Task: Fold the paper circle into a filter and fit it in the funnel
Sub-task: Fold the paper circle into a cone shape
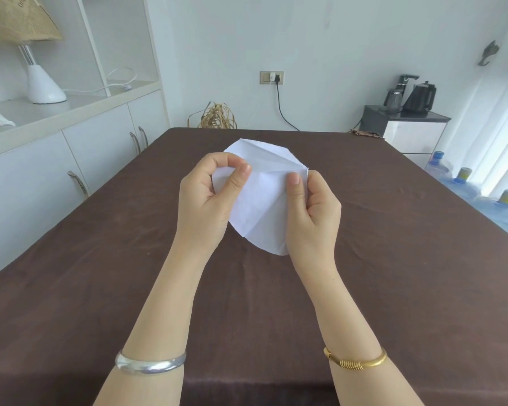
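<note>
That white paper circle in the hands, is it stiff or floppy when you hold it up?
Probably floppy: the paper bends and creases where the left hand and right hand pinch it. Likely very light, since fingertips alone hold it above the table. The creases suggest it keeps folds.

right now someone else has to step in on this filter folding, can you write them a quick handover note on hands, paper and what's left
Left hand: pinches the paper circle near its upper left edge, thumb on the near face.
Right hand: pinches the circle's right edge, thumb on the near face.
Paper: held up above the brown table, opened out, with crease lines crossing it.
Done: some creases are already in the paper.
Left: fold it into the filter shape and fit it in the funnel. No funnel is in view, so find it first.
</note>
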`<state>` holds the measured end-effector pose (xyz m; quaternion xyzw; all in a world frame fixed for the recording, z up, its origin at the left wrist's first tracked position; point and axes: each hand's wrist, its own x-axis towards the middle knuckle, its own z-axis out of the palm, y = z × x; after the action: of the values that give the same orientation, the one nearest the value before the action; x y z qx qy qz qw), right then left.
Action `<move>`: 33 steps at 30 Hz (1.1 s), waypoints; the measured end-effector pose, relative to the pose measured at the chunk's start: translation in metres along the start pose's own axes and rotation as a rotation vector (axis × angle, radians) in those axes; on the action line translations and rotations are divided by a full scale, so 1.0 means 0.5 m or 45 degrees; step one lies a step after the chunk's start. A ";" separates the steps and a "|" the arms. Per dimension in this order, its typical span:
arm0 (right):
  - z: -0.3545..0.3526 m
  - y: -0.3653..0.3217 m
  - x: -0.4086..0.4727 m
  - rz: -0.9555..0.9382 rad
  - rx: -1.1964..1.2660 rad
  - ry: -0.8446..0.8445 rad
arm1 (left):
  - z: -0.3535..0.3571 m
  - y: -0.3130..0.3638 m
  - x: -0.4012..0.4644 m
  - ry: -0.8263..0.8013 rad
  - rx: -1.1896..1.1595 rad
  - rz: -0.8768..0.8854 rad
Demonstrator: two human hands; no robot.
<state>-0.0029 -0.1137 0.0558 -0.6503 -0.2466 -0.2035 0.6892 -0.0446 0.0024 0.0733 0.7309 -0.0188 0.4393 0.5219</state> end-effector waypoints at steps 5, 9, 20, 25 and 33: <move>-0.001 -0.007 0.000 -0.020 -0.016 0.021 | -0.001 0.005 0.000 -0.027 -0.027 0.028; -0.005 -0.005 -0.003 -0.036 -0.013 0.025 | -0.006 0.009 0.008 -0.062 -0.060 0.005; -0.040 -0.018 0.018 -0.219 -0.016 0.089 | -0.023 0.012 0.020 -0.157 0.020 -0.130; -0.037 -0.014 0.018 -0.206 0.012 0.098 | -0.024 0.015 0.021 -0.192 -0.035 -0.130; -0.024 -0.011 0.014 -0.119 0.092 0.246 | -0.018 0.003 0.021 -0.158 -0.060 -0.199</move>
<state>0.0004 -0.1260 0.0639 -0.5901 -0.2164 -0.2881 0.7225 -0.0447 0.0133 0.0822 0.7434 -0.0043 0.3507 0.5696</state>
